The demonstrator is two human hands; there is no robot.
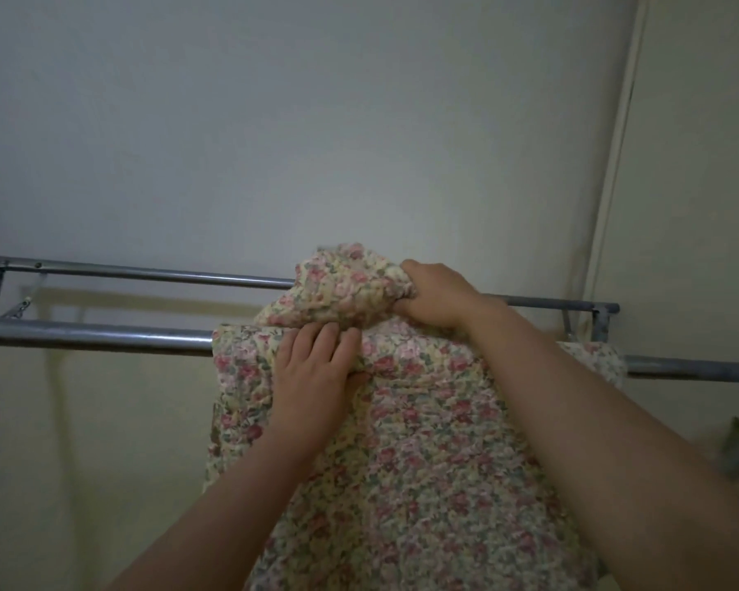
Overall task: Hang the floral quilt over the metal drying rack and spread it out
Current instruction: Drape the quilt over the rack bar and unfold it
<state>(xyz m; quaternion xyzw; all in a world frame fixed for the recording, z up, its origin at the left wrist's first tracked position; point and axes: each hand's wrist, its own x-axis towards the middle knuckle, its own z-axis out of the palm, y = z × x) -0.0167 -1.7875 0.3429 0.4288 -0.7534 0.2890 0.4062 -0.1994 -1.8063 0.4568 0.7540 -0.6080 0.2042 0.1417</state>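
With the quilt [423,441] draped over the near rail of the rack [95,334], the right hand [436,298] clenches a bunched wad while the left hand [316,368] presses flat below it, so letting go could send that wad sliding back.

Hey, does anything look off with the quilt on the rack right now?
Yes. The floral quilt is bunched in a wad above the near rail, gripped by the right hand, not spread out. The left hand presses it flat.
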